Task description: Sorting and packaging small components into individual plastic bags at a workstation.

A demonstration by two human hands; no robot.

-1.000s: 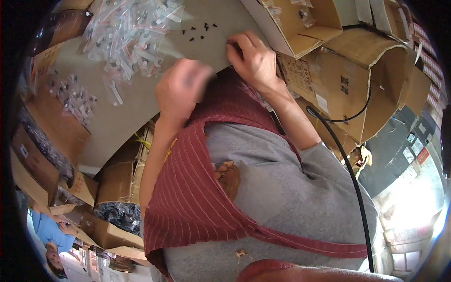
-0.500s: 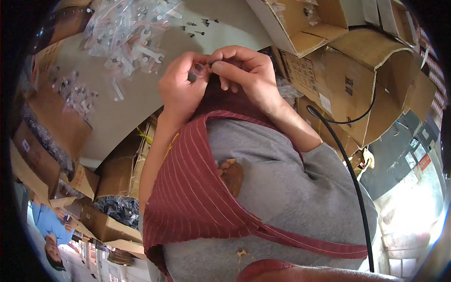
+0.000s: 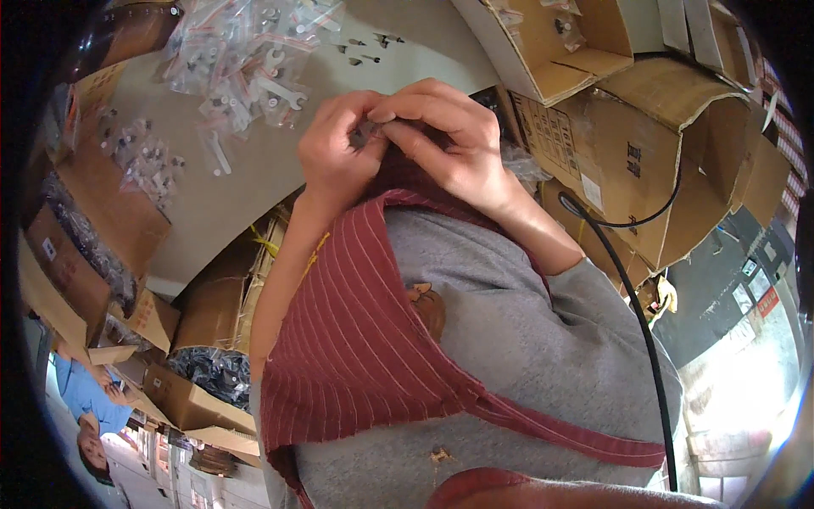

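Observation:
My left hand (image 3: 335,157) and my right hand (image 3: 458,144) meet over the near edge of a grey table (image 3: 246,195). The left fingers curl round a small clear plastic piece (image 3: 367,131), mostly hidden now; its round rim showed earlier. Against it my right thumb and fingertips pinch together, and what they hold is covered. Beyond the hands lie several small dark screw-like pieces (image 3: 373,58). To their left is a heap of clear zip bags (image 3: 229,64) with small parts and open-end wrenches (image 3: 280,92) inside.
Open cardboard boxes stand at the right (image 3: 593,144) and lower left (image 3: 182,394). More small bagged parts (image 3: 144,165) lie at the table's left. A black cable (image 3: 623,280) runs down my right side. A person in blue (image 3: 89,394) is at the far lower left.
My fingers have closed further over the clear piece, so its round rim no longer shows. The view has shifted slightly; the things on the table lie as before.

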